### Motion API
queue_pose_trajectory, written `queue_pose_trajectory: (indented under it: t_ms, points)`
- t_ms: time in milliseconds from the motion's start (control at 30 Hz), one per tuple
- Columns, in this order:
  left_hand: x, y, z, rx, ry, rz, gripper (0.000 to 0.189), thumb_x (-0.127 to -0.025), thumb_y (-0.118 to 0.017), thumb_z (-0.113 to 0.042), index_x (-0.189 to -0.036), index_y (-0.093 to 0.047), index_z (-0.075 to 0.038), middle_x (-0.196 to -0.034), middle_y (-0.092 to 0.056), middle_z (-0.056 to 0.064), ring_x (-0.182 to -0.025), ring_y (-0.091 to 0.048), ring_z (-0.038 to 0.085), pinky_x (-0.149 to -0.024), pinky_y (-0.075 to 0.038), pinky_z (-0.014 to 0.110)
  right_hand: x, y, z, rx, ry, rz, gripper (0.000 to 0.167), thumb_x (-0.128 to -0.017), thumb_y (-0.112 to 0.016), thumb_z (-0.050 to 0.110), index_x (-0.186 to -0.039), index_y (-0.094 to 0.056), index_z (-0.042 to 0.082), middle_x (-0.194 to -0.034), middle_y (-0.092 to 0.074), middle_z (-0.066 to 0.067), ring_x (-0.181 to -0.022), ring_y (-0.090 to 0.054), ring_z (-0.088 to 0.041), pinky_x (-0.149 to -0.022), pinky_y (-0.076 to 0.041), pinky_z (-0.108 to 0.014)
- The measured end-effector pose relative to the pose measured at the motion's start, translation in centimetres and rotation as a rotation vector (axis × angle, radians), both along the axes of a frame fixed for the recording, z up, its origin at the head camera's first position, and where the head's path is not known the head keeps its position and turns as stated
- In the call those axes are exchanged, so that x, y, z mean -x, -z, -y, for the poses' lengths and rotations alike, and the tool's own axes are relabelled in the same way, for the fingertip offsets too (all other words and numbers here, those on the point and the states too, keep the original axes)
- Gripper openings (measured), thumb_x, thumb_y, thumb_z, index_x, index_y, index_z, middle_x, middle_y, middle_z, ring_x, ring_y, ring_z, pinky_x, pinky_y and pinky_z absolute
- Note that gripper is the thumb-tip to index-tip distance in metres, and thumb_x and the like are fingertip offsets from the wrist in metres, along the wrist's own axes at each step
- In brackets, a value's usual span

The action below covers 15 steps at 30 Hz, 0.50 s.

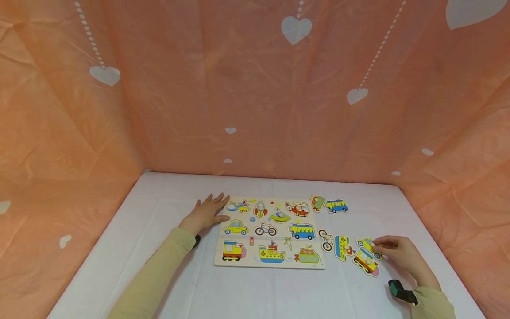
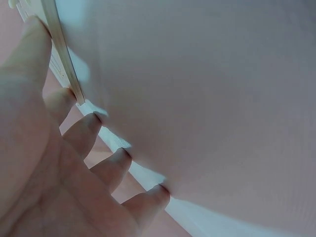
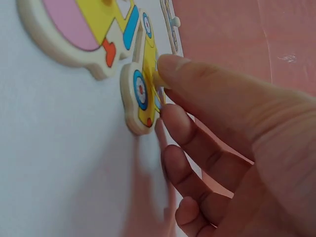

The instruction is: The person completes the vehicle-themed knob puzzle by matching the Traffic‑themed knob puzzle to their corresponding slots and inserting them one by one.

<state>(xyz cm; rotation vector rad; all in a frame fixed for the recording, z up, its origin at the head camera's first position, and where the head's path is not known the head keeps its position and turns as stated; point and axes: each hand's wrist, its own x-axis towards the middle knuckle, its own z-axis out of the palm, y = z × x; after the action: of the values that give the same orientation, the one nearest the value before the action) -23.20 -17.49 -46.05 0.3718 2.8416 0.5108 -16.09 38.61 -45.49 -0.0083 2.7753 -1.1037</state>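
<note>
A wooden vehicle puzzle board (image 1: 247, 261) lies flat on the table. My left hand (image 1: 205, 214), fingers spread, rests at the board's upper left edge; in the left wrist view its thumb and index finger touch the board's side (image 2: 64, 54). On the right, my right hand (image 1: 404, 256) pinches the small knob of the yellow car piece (image 1: 364, 243) between thumb and forefinger. That car piece (image 3: 140, 96) stays close over the table, its edge beside the train piece (image 1: 365, 262). The other right fingers (image 3: 180, 168) are curled below.
Left of the car piece lie a ship piece (image 1: 341, 248) and a bicycle piece (image 1: 326, 241). Beyond the board's upper right corner are a green submarine piece (image 1: 317, 202) and a blue bus piece (image 1: 337, 205). An orange curtain with hearts (image 1: 255, 150) encloses the table's back and sides.
</note>
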Motion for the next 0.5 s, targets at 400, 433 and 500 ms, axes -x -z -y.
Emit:
queue_pose_trajectory:
  t_ms: [400,433,500]
  points:
    - [-0.17,-0.35,-0.13,0.008,-0.005,0.008,0.078,-0.089,-0.062,-0.048,-0.152,-0.029,-0.017,-0.156,-0.021,0.011,-0.141,-0.011,0.044,-0.107,-0.008,0.067,0.35,0.17,0.46,-0.063,-0.003,-0.055,0.026,-0.082,-0.077,0.017,-0.095,-0.07,-0.005,-0.086,-0.068,-0.008,-0.07,-0.054,-0.01,-0.058,-0.045,-0.022]
    - [-0.19,-0.36,-0.15,0.008,-0.006,0.007,0.078,-0.089,-0.062,-0.048,-0.152,-0.029,-0.016,-0.156,-0.021,0.011,-0.141,-0.011,0.044,-0.107,-0.008,0.067,0.42,0.15,0.48,-0.066,-0.003,-0.058,0.027,-0.082,-0.077,0.017,-0.096,-0.07,-0.005,-0.087,-0.069,-0.009,-0.071,-0.055,-0.01,-0.058,-0.046,-0.022]
    - [-0.21,-0.37,-0.17,0.008,-0.009,0.007,0.078,-0.089,-0.062,-0.048,-0.152,-0.029,-0.017,-0.156,-0.021,0.011,-0.141,-0.011,0.043,-0.108,-0.008,0.066,0.63,0.07,0.55,-0.073,0.0,-0.064,0.028,-0.082,-0.076,0.018,-0.097,-0.07,-0.005,-0.088,-0.069,-0.009,-0.072,-0.057,-0.009,-0.059,-0.047,-0.022]
